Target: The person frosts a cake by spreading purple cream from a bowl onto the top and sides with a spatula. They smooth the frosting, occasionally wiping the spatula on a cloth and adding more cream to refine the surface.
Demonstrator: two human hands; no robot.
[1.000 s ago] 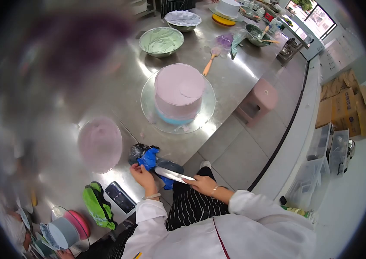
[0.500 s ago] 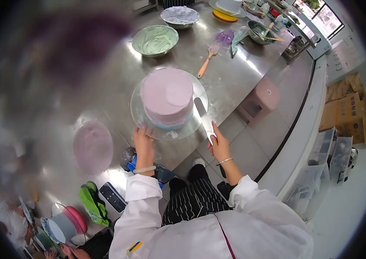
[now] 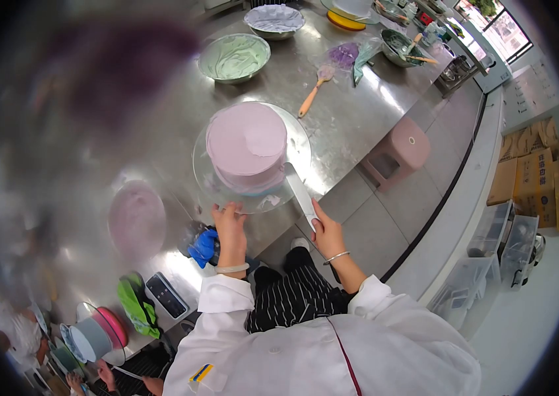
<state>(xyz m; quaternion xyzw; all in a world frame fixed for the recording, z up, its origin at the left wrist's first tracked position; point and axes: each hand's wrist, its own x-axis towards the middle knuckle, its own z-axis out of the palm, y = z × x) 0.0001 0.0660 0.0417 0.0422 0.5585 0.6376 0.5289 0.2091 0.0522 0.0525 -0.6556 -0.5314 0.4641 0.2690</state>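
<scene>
While the left hand (image 3: pixel 230 221) is resting its fingers on the near rim of the glass turntable (image 3: pixel 300 142), the right hand (image 3: pixel 327 231) is gripping a palette knife (image 3: pixel 299 191) and pressing the blade against the right side of the lilac cake (image 3: pixel 246 145). A second ago both hands were down at the blue cloth (image 3: pixel 203 245), apparently wiping that blade; now the cloth is lying let go at the near table edge. So cleaning is giving way to smoothing the cake's side, I'd judge. The left side of the steel table (image 3: pixel 352 112) is blurring out, though a pale purple bowl (image 3: pixel 135 221) seems to be sitting there.
</scene>
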